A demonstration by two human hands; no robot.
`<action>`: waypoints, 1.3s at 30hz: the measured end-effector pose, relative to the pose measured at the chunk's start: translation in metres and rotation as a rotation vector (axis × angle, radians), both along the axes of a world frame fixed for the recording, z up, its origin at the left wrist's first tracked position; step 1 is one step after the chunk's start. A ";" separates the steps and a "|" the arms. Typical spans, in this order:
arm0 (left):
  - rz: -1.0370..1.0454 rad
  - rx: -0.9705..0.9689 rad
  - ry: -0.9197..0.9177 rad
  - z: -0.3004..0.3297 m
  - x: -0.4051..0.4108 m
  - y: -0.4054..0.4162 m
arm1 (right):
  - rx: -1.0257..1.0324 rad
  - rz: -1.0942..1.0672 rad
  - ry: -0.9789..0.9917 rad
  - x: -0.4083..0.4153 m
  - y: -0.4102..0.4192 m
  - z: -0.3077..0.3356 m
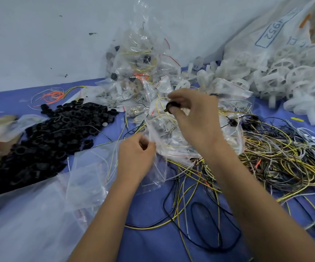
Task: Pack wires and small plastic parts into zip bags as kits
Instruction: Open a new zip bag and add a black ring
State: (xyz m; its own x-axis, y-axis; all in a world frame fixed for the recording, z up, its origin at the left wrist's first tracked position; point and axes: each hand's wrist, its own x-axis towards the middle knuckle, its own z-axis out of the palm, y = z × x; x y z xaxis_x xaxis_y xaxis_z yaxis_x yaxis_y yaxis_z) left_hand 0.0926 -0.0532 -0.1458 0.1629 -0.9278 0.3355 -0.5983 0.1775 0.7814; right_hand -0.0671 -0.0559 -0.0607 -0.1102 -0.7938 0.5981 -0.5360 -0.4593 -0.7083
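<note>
At frame centre, the right hand (192, 114) pinches a black ring (170, 107) over a zip bag (158, 140) whose mouth the left hand (135, 157) grips; dropping it in looks next.

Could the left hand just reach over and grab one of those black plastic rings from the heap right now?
Probably not at once. The left hand is pinching a clear zip bag, so its grip is taken. The heap of black rings lies uncovered on its side of the blue table, so the way itself looks free.
</note>
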 end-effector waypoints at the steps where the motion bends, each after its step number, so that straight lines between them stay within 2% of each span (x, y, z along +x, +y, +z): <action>1: 0.015 0.009 0.044 -0.001 0.003 0.000 | 0.066 0.074 -0.162 0.012 0.005 -0.005; 3: 0.033 0.048 0.141 -0.003 0.008 0.000 | 0.237 0.211 -0.376 0.034 0.014 -0.020; 6: 0.033 0.083 0.296 -0.007 0.013 -0.001 | 0.422 0.344 -0.500 0.049 0.022 -0.045; 8: 0.001 0.065 0.414 -0.007 0.014 0.001 | 0.430 0.293 -0.415 0.045 0.021 -0.055; 12: -0.134 -0.025 0.702 0.000 0.016 0.010 | 0.378 0.134 -0.012 0.032 0.018 -0.064; 15: -0.187 -0.116 0.677 0.004 0.014 0.016 | 0.305 0.129 0.169 0.035 0.019 -0.068; 20: -0.090 -0.329 0.320 0.001 0.008 0.022 | 0.262 0.126 0.272 0.037 0.018 -0.067; 22: -0.042 -0.426 0.211 0.000 0.008 0.023 | 0.305 0.296 0.171 0.039 0.020 -0.067; 25: 0.018 -0.543 0.111 0.001 0.008 0.023 | 0.379 0.641 -0.204 0.042 0.024 -0.063; 27: 0.045 -0.572 0.093 0.001 0.009 0.023 | 0.429 0.670 -0.325 0.041 0.023 -0.063; 31: 0.060 -0.570 0.106 0.001 0.008 0.023 | 0.491 0.645 -0.226 0.044 0.027 -0.062; 32: 0.061 -0.571 0.109 0.001 0.008 0.023 | 0.565 0.697 -0.309 0.047 0.030 -0.063; 34: 0.068 -0.572 0.119 0.002 0.007 0.023 | 0.742 0.835 -0.682 0.054 0.034 -0.060; 36: 0.088 -0.568 0.119 0.002 0.008 0.021 | 0.804 0.932 -1.005 0.056 0.031 -0.061; 38: 0.106 -0.523 0.111 0.001 0.008 0.020 | 0.794 0.886 -1.034 0.056 0.027 -0.060; 39: 0.109 -0.476 0.105 0.000 0.008 0.019 | 0.748 0.804 -0.920 0.055 0.026 -0.060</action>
State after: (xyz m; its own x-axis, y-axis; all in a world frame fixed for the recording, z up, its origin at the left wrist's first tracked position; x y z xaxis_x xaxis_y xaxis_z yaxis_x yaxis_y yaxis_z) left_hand 0.1011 -0.0340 -0.1456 0.3060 -0.6513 0.6944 -0.5559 0.4698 0.6857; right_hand -0.0117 -0.0302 -0.1209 0.4000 -0.9164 -0.0169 0.4602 0.2168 -0.8609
